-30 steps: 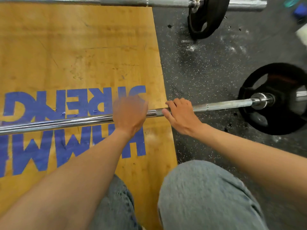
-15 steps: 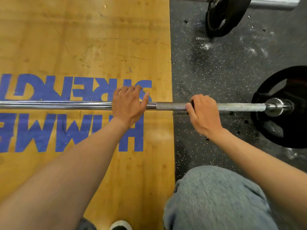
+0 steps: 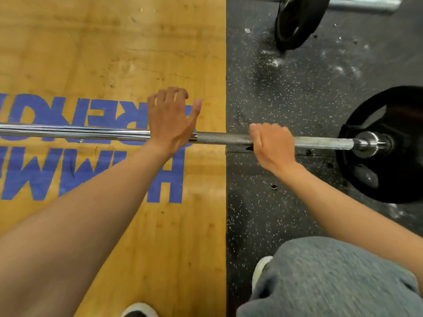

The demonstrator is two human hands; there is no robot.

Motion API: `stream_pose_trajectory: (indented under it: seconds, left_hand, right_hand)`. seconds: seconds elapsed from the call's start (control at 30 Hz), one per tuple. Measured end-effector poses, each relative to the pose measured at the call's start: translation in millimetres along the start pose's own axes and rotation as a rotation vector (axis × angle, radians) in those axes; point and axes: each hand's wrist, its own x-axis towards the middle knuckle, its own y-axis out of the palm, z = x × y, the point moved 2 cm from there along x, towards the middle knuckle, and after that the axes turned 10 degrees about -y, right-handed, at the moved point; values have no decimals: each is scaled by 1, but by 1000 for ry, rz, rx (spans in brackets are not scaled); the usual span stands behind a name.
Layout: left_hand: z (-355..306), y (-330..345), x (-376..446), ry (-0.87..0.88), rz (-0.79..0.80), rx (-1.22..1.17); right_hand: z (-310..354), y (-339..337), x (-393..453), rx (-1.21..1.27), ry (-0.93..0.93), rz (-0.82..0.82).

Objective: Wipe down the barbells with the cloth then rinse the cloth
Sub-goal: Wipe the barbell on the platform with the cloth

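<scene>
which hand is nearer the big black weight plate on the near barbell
Right. The right hand grips the shaft just inboard of the black weight plate; the left hand is farther along the steel barbell, over the wooden platform.

Glossy metal barbell (image 3: 75,132), matt wood platform (image 3: 114,53).

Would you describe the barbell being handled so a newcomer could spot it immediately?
Find the yellow wooden platform with blue lettering. The near barbell crosses its right edge onto black rubber flooring. Unlike the far barbell, the right hand grips it.
</scene>
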Motion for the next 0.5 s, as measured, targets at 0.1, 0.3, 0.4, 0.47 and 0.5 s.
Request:
stream_pose_trajectory:
  seconds: [0.1, 0.3, 0.4, 0.47, 0.5]
  left_hand:
    - [-61, 1, -2, 44, 24, -107]
    - [-73, 35, -15, -136, 213, -133]
    - [-100, 35, -15, 51, 194, -148]
    - [-117, 39, -18, 66, 290, -163]
    - [-122, 45, -21, 69, 346, -147]
  right_hand:
    - [26, 3, 8, -36, 15, -65]
    - [42, 17, 10, -3, -162, -107]
    - [-25, 6, -5, -85, 8, -166]
    - [-58, -3, -15, -23, 185, -197]
    - [-63, -4, -18, -7, 237, -219]
